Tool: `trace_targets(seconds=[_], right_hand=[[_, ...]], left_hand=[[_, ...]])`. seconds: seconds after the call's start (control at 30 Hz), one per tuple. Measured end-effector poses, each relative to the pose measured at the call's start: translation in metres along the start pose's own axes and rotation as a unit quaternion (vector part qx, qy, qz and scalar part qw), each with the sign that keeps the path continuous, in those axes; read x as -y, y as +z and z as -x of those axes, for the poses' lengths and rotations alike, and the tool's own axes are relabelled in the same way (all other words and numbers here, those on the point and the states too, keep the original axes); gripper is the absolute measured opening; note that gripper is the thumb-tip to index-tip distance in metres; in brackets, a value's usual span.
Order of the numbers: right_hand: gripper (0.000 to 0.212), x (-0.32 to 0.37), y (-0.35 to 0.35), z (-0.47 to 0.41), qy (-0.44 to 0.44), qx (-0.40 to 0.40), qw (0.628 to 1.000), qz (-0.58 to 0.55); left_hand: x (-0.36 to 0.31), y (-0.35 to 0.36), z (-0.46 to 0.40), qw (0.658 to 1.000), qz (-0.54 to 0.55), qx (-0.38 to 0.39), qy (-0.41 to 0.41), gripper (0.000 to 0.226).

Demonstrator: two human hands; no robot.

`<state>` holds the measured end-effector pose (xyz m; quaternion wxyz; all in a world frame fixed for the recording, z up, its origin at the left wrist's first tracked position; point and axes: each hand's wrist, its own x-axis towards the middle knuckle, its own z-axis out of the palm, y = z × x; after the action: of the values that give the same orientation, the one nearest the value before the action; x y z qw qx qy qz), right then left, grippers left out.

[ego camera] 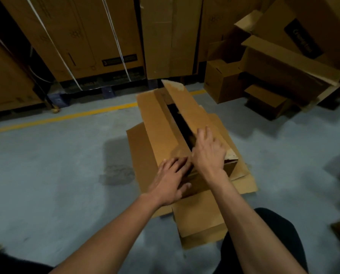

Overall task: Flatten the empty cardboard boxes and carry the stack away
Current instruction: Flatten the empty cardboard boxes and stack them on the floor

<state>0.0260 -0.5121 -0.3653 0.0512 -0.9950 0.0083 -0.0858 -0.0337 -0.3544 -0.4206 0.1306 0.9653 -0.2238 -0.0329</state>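
From the head view we see a long cardboard box lying on the grey floor, and we place everything else against it. Its top is partly open: 1 long flap on its right side tilts up, with a dark gap beneath it running along the box. Under the box lie flattened cardboard sheets, which stick out on its left, its right and its near end, toward us. Our left hand rests on the near end of the box top, fingers straight and spread, holding nothing. Our right hand lies just beside it, to the right, fingers extended flat against the near part of the raised flap; we cannot tell whether the thumb hooks under the edge. Beyond the far end of the box a yellow line crosses the floor, and behind that line stand tall strapped cartons. Well to the right of the box sits a loose heap of open boxes.
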Motion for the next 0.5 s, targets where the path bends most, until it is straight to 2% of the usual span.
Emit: trace_targets(seconds=[0.1,0.17,0.2,0.27,0.33,0.4,0.43,0.5], right_hand=[[0.052,-0.02,-0.022,-0.011,0.01,-0.11,0.993,0.039],[0.044,-0.043,-0.025,-0.019,0.072,-0.124,0.988,0.064],[0.046,-0.055,-0.022,-0.023,0.109,-0.115,0.985,0.073],[0.064,-0.074,-0.01,-0.027,0.165,-0.053,0.981,0.082],[0.075,-0.082,0.011,-0.028,0.194,0.055,0.976,0.084],[0.069,-0.083,0.033,-0.027,0.206,0.155,0.965,0.047],[0.061,-0.082,0.038,-0.026,0.215,0.177,0.96,0.012],[0.041,-0.083,0.039,-0.025,0.206,0.172,0.963,-0.026]], left_hand=[[-0.004,-0.002,-0.004,0.997,-0.051,0.062,-0.014,0.081],[-0.007,-0.002,-0.009,0.994,-0.076,0.076,-0.023,0.081],[-0.009,-0.003,-0.011,0.993,-0.081,0.083,-0.027,0.081],[-0.011,-0.003,-0.016,0.991,-0.085,0.097,-0.03,0.079],[-0.013,-0.007,-0.022,0.991,-0.082,0.105,-0.031,0.075],[-0.016,-0.013,-0.027,0.991,-0.082,0.101,-0.034,0.07],[-0.018,-0.018,-0.029,0.991,-0.085,0.095,-0.037,0.066],[-0.023,-0.029,-0.031,0.994,-0.082,0.068,-0.038,0.058]])
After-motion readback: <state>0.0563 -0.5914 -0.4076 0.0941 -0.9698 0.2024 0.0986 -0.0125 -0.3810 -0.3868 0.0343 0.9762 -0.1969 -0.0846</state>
